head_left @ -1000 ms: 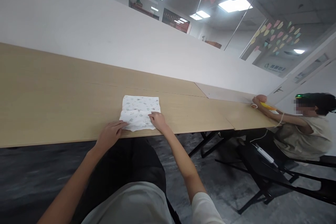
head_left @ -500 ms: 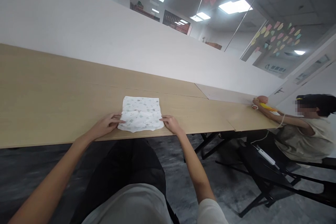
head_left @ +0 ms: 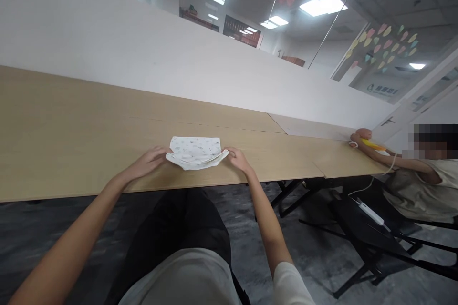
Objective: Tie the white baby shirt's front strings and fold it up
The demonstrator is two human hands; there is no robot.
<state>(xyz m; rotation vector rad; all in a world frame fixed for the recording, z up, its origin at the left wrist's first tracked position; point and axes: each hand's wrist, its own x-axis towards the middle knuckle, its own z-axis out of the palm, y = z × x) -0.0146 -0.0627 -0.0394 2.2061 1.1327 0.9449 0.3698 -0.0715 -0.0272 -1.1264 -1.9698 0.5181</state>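
On the wooden table lies a white cloth (head_left: 195,148) with a small green and dark print. Its near part is lifted and folds back, so a paler underside shows and the middle sags between my hands. My left hand (head_left: 152,161) pinches the cloth at its left side. At the right side, my right hand (head_left: 236,158) pinches it between thumb and fingers. The far edge of the cloth rests flat on the tabletop.
The long wooden table (head_left: 89,119) runs along a white wall (head_left: 150,57). At the right, a seated person (head_left: 432,176) reaches toward a doll (head_left: 364,133) on the table. A black chair (head_left: 361,228) with a white power strip (head_left: 371,213) stands nearby.
Both hands have raised the near part of the cloth and moved it away from the table's front edge. The cloth, flat before, is now partly folded back. The view has shifted slightly.
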